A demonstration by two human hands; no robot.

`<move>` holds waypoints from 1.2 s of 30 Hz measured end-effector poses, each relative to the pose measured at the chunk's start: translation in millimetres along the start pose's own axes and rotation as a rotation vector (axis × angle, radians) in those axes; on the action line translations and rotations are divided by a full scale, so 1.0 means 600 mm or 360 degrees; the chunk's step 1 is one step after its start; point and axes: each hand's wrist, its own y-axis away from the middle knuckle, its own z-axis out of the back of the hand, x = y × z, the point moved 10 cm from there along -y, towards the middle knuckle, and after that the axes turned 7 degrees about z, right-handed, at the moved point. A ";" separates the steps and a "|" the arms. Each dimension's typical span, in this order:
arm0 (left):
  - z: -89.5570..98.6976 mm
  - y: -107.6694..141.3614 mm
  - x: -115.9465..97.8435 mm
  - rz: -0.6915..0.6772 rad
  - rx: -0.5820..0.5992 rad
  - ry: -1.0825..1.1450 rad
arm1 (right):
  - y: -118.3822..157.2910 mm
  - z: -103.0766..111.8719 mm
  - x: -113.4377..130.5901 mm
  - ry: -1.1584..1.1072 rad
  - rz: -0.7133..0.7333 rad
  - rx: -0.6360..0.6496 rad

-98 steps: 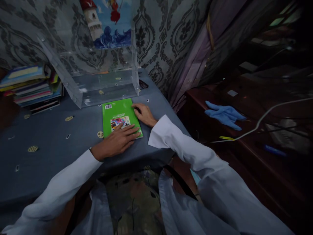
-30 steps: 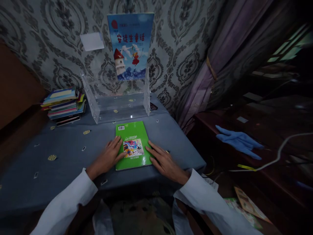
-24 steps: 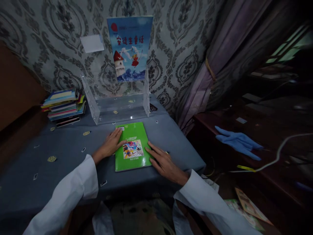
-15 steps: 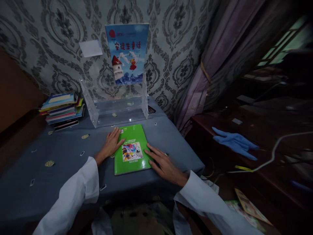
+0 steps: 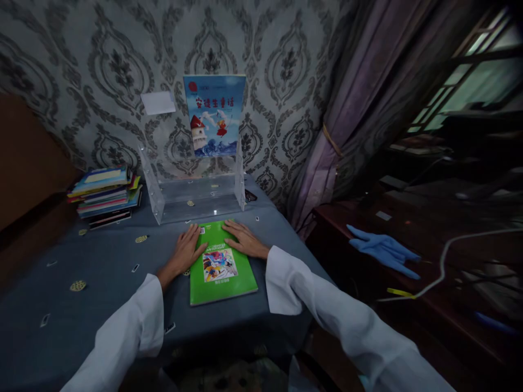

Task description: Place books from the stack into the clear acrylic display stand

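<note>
A green book [image 5: 241, 277] with a colourful picture on its cover lies flat near the front of the table, its print upside down to me. My left hand [image 5: 186, 251] rests along the book's left edge, fingers stretched toward the barcode corner. Across its upper right part lies my right hand [image 5: 245, 239], flat with the fingers extended. Neither hand grips anything. Just behind the book stands a clear acrylic rack [image 5: 192, 207]. A blue picture book [image 5: 216, 117] with a tower and waves on it is upright at the rack's back.
A stack of books [image 5: 107, 197] stands at the back left of the cloth-covered table [image 5: 110, 272]. A white card [image 5: 158, 103] shows against the patterned wall. Dark glasses [image 5: 250, 195] lie beside the rack. To the right, a blue glove [image 5: 384, 250] and a white cable [image 5: 443, 261] rest on a dark red surface.
My right hand has slid from the book's right edge up to its upper right part. My left hand stays at the left edge. The view has tilted up slightly.
</note>
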 end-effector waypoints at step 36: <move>0.083 0.131 -0.021 0.0397 0.0209 0.1522 | 0.198 0.133 0.156 -0.0490 0.0386 -0.0840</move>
